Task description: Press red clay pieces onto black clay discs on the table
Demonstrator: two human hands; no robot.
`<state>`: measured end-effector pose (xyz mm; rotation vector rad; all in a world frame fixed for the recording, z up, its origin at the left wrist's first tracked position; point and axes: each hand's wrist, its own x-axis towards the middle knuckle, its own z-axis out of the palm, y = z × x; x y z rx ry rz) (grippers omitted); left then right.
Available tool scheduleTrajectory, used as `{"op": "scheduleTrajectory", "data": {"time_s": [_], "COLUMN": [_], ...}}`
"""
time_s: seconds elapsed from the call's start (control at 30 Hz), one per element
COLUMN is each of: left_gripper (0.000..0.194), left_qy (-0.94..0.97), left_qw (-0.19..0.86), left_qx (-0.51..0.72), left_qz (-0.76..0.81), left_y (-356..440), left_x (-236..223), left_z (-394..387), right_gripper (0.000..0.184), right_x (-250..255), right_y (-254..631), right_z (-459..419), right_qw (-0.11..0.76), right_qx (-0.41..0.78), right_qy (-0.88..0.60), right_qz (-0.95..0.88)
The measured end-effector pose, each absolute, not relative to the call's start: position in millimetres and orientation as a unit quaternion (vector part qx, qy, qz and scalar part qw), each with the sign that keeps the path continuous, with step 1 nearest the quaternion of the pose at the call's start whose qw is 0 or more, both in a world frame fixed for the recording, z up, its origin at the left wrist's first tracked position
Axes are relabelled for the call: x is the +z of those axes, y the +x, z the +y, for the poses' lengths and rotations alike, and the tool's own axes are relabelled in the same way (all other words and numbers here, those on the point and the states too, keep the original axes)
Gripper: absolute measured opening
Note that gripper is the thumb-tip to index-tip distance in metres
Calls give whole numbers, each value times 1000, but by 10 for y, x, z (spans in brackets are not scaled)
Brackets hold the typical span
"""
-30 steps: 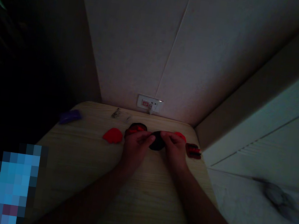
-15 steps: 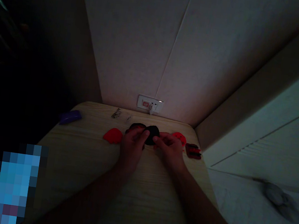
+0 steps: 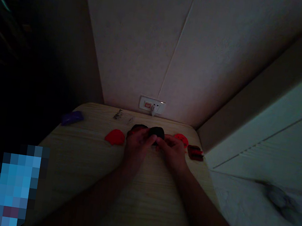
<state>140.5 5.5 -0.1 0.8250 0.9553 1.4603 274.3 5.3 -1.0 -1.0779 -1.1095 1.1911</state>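
Observation:
A flat, rounded black clay-like piece (image 3: 156, 132) is pinched between my two hands above the wooden table. My left hand (image 3: 138, 143) holds its left side, thumb on the near face. My right hand (image 3: 173, 149) grips the right side, its thumb close to the other thumb. Behind my left hand, a dark piece with red on it (image 3: 138, 127) is partly covered. To the left lies a flat red piece (image 3: 115, 137). Beyond my right fingers rests a red round piece with dark spots (image 3: 182, 140), and beside it a dark red piece with black strips (image 3: 195, 153).
A purple packet (image 3: 72, 118) lies at the left edge of the wooden table (image 3: 156, 196). Small dark-marked scraps (image 3: 117, 114) are near the back edge. A wall socket with a plug (image 3: 152, 105) sits behind. A pale panel (image 3: 273, 119) borders the right side. The light is dim.
My thumbs have come closer together on the black piece, which has shifted slightly right and tilted. My left hand has moved a little to the right.

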Motion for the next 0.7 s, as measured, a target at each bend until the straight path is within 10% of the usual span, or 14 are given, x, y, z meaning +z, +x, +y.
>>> {"op": "scheduleTrajectory", "data": {"time_s": [0.7], "left_gripper": [31], "left_qy": [370], "left_qw": [596], "left_qx": [583], "left_qz": [410], "left_y": [1398], "left_x": [-12], "left_z": [48], "right_gripper": [27], "right_x": [-41], "right_y": [2759], "right_z": [72], "right_qw": [613], "right_qx": [497], "right_qy": [-449], "right_qz": [-420]}}
